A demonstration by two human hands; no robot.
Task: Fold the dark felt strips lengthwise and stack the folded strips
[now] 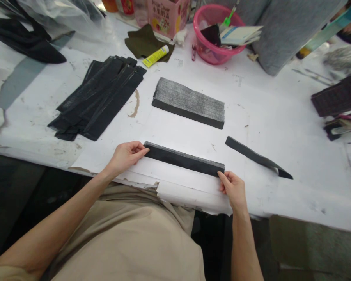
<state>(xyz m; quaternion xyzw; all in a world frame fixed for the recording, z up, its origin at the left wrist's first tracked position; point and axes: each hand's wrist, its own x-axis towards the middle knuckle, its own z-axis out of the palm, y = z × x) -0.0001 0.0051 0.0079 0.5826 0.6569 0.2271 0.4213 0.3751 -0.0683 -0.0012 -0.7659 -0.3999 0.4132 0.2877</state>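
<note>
A black strip (184,159) with a thin grey upper edge stretches between my hands, just above or on the white-covered table near its front edge. My left hand (129,155) pinches its left end between thumb and fingers. At the other end, my right hand (231,186) pinches the lower right corner. Behind the strip lies a stack of grey-topped strips (190,100) with a dark front side. To the right rests a single dark strip (256,156), curved, with a wider black tip. A pile of longer black strips (102,97) is spread at the left.
At the back stand a pink basket (213,57) of odds and ends and a pink box (166,17). A yellow tube (155,56) lies on dark olive cloth (137,41). A black shoe-shaped item (26,43) sits far left; dark checked material (339,93) is at right.
</note>
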